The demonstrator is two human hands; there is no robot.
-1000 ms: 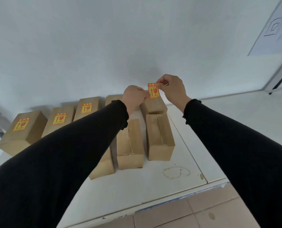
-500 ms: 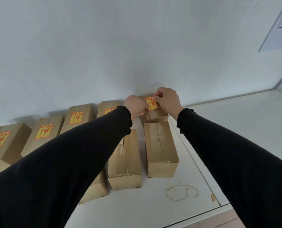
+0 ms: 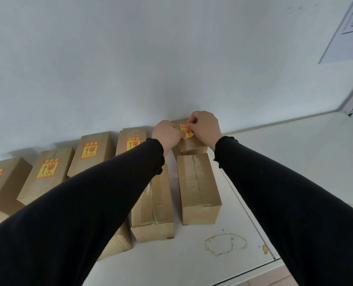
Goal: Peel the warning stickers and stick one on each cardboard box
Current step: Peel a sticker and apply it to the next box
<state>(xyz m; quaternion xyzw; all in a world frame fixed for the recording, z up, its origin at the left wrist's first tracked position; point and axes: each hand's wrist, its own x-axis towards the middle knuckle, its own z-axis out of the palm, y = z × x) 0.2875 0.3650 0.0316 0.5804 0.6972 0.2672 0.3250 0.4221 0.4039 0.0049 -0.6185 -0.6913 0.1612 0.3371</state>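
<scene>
A red and yellow warning sticker (image 3: 186, 131) lies on top of the far right cardboard box (image 3: 192, 146) against the wall. My right hand (image 3: 204, 127) pinches the sticker's top edge, and my left hand (image 3: 166, 134), fingers curled, holds its left edge. Several boxes in the back row bear stickers, such as the box (image 3: 91, 153) and the box (image 3: 47, 172). Two bare boxes lie in front: one (image 3: 198, 188) under my right forearm, one (image 3: 155, 203) beside it.
The boxes stand on a white table (image 3: 181, 263) with a ring stain (image 3: 225, 244) near its front right. A second white surface (image 3: 295, 153) adjoins on the right. The grey wall (image 3: 151, 58) rises directly behind the back row.
Both hands came down from the air with the sticker and laid it on the far right box. The camera moved closer to the boxes.
</scene>
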